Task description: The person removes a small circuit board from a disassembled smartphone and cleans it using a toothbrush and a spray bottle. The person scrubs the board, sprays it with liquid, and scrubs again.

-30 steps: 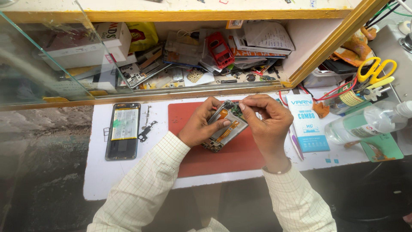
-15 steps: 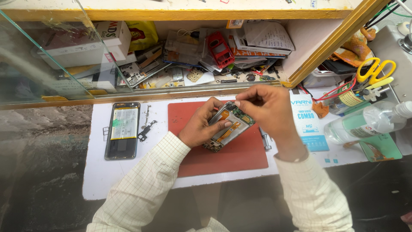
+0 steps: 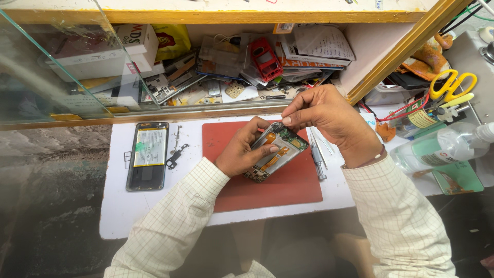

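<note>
While the left hand (image 3: 237,153) grips the opened phone (image 3: 275,151) by its near edge, tilted above the red mat (image 3: 267,190), the right hand (image 3: 324,114) pinches with closed fingertips at the phone's far top corner. A screwdriver (image 3: 317,158) lies at the mat's right edge. A second phone frame with its battery (image 3: 147,154) lies well left of the mat.

L hand (image 3: 239,154) grips opened phone (image 3: 272,152) over red mat (image 3: 288,193), thumb on its edge. R hand (image 3: 329,116) pinches at phone's top corner. Screwdriver (image 3: 318,162) lies on bench (image 3: 118,206) just R of phone. 2nd phone (image 3: 148,162), back off, lies well L; small parts (image 3: 175,154) beside it.
</note>
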